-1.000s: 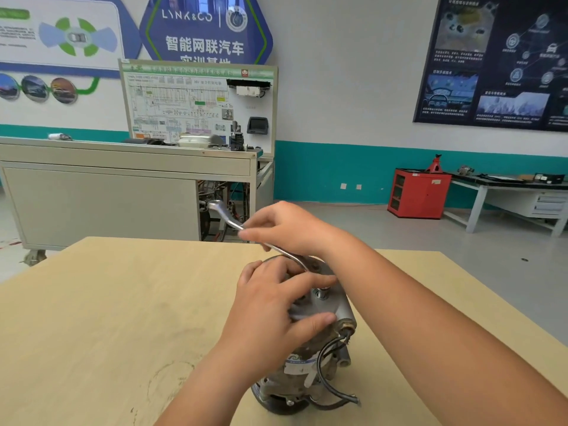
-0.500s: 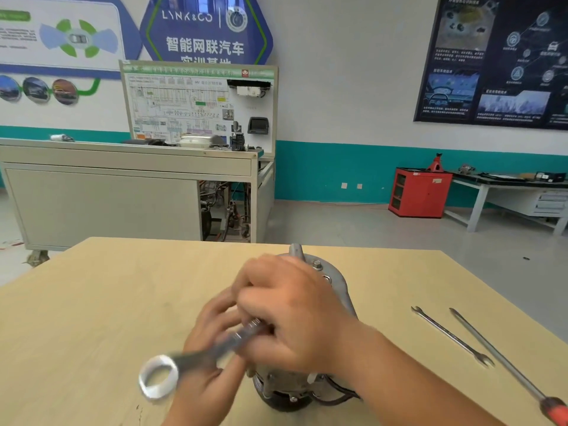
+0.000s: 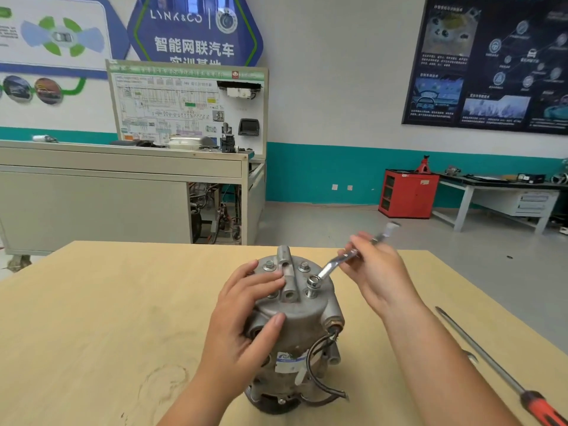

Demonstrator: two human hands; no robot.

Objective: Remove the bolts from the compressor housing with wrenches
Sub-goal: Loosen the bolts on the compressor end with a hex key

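A grey metal compressor housing (image 3: 302,309) stands upright on the wooden table (image 3: 92,318), black wires hanging on its right side. Several bolts (image 3: 303,266) sit on its top face. My left hand (image 3: 246,315) holds the housing's left side, fingers spread over the top and thumb on the front. My right hand (image 3: 373,272) grips the shaft of a silver ring wrench (image 3: 336,265). The wrench's ring end sits on a raised bolt (image 3: 312,287) at the top's right side, and its handle points up and right.
A long screwdriver (image 3: 491,364) with a red and black handle lies along the table's right edge, with the tip of another wrench (image 3: 471,357) beside my right forearm. Beyond the table stand a grey training bench (image 3: 123,179) and a red cabinet (image 3: 408,192).
My right hand swung the wrench round from the far left, across the front, to the right side of the housing. The ring end now sits on a right-side bolt. My left hand stayed on the housing.
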